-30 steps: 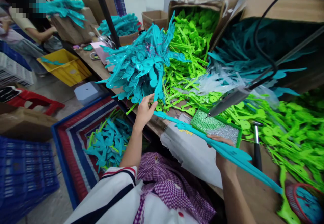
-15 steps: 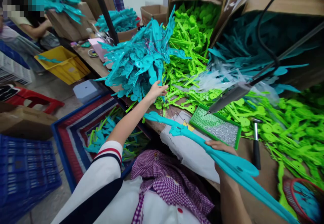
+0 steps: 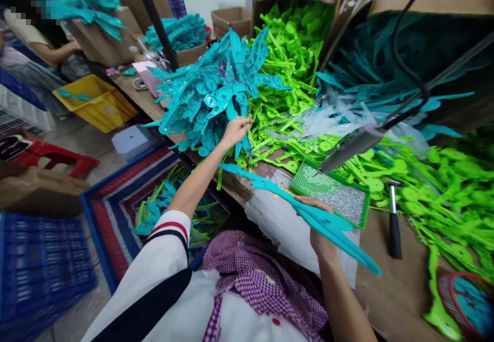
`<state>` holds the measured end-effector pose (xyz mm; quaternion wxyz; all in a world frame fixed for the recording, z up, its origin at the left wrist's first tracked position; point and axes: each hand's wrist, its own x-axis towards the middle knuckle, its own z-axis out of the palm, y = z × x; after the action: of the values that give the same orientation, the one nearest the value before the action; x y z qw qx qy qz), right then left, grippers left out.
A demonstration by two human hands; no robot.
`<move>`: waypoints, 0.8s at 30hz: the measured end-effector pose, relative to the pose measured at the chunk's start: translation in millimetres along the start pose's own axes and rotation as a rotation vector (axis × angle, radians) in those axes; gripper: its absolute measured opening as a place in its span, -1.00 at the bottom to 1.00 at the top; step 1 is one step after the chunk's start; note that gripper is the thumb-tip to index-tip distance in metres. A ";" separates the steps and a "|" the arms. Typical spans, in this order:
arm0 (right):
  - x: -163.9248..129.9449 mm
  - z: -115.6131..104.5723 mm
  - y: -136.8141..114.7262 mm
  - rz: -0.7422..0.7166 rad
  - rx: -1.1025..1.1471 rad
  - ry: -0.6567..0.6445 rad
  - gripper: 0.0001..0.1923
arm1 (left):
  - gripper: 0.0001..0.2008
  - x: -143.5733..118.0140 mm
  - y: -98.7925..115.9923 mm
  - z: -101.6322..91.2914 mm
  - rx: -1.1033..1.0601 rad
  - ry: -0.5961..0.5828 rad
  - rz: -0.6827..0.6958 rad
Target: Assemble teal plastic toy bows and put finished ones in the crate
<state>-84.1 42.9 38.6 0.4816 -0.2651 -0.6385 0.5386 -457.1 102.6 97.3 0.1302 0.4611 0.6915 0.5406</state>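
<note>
My right hand point(image 3: 318, 218) is wrapped round a long, flat teal plastic piece point(image 3: 287, 196), which slants from the bench edge down to the right. Over the front of a heap of teal plastic pieces point(image 3: 208, 97) is my left hand point(image 3: 236, 131). Its fingers are curled together at the tips, and what they hold, if anything, is too small to make out. Just beyond those fingertips spread lime-green plastic pieces point(image 3: 287, 115). A white padded surface point(image 3: 274, 218) lies below the held piece.
A green tray point(image 3: 337, 195) of small metal bits stands under a hanging grey tool point(image 3: 349, 149). To its right are a hammer point(image 3: 393, 221) and a red basket point(image 3: 450, 295). A lined blue crate point(image 3: 102, 218) sits at lower left. Another person point(image 3: 46, 48) is at far left.
My right hand has moved left and slightly up with the teal piece, whose far end now shows. My left hand's outstretched fingers have curled in near the heap.
</note>
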 end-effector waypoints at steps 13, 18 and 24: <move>14.6 24.5 -6.7 0.052 0.042 0.008 -0.71 | -0.80 -7.3 -3.5 1.3 -0.020 0.057 -0.126; 16.4 30.5 -9.1 0.091 0.005 0.057 -0.68 | -0.72 -1.4 -2.3 8.4 0.071 0.025 -0.143; 21.2 29.9 -14.6 0.134 -0.255 0.074 -0.70 | -0.74 -20.6 4.6 22.0 0.254 -0.197 0.092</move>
<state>-116.7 44.0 60.6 0.4302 -0.3859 -0.6645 0.4738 -428.7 100.4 86.4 0.1133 0.5559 0.7163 0.4063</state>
